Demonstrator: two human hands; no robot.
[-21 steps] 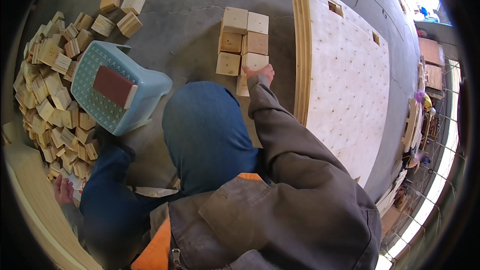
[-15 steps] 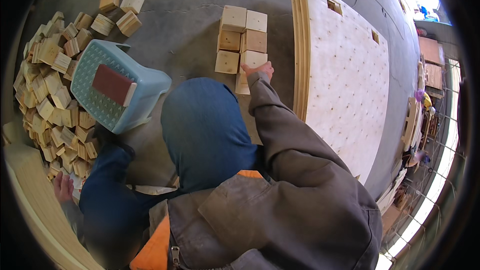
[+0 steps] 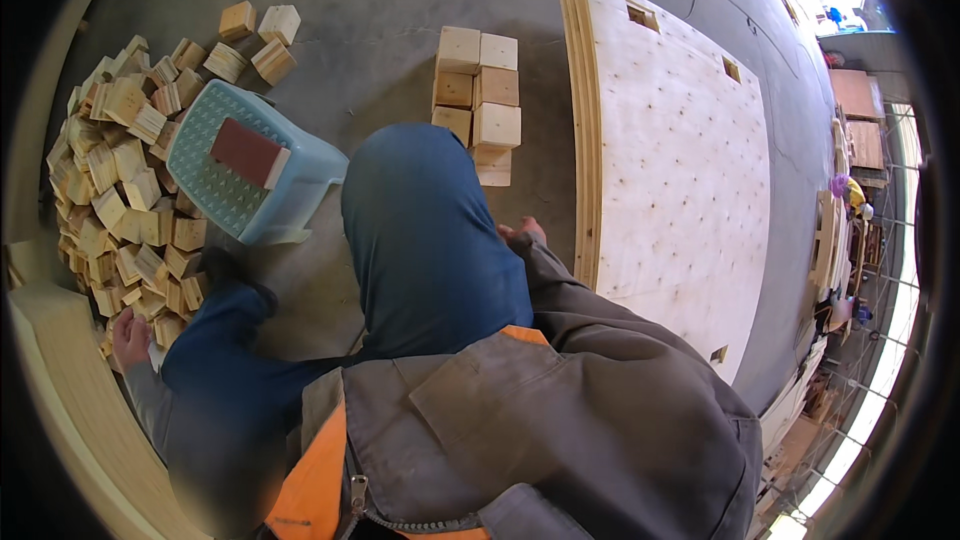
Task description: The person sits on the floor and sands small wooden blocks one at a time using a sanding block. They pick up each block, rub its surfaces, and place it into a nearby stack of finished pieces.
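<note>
My right hand [image 3: 522, 232] hovers beside my blue-trousered knee, fingers loosely apart and holding nothing. It is a short way in front of a neat stack of square wooden blocks [image 3: 480, 90] on the concrete floor. My left hand [image 3: 130, 337] rests low at the left, at the near edge of a big loose pile of wooden blocks [image 3: 120, 190], its fingers spread against them. My knee and grey jacket hide the floor between the two hands.
A light blue plastic stool [image 3: 215, 190] with a red-brown pad [image 3: 245, 152] on its seat stands between pile and knee. A stack of large plywood sheets [image 3: 680, 170] with small square cut-outs lies at the right. A pale board [image 3: 70, 390] runs along the lower left.
My right hand has drawn back from the stacked blocks toward my knee, leaving a block on the stack. The left hand has stayed at the pile.
</note>
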